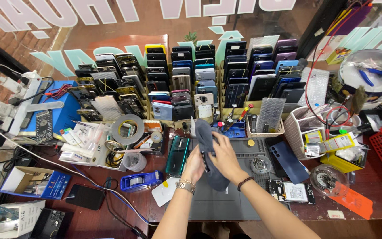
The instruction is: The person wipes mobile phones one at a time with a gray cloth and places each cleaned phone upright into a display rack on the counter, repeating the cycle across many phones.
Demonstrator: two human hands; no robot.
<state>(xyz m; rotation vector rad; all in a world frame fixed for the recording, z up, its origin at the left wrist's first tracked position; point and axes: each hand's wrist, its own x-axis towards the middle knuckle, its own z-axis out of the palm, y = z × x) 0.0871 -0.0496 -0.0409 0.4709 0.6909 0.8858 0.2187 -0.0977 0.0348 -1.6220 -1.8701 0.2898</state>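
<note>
Left of the work area, a blue tape dispenser (141, 180) sits near the table (368, 186) front edge; just right of it, a dark green glossy phone back (177, 155) lies on the table with its long axis running near to far. Left hand (195, 164), bracelet at the wrist, has its grip closed around the lower left part of a grey soft cloth (208, 150) and the slim dark phone (205, 161) wrapped in it; only a thin dark edge of the phone shows between the two hands, long axis roughly near to far, tilted slightly. Right hand (224, 157), dark bead band at the wrist, is pressed on the cloth from the right, fingers curled over it, grip closed on cloth and phone together. Hands touch each other across the cloth, above the grey rubber work mat (226, 201). The phone lies between both grips, about equally near each. Right of the hands, a dark blue phone (289, 162) lies face down, slanted, well apart. Far side: racks of upright phones (191, 79).
</note>
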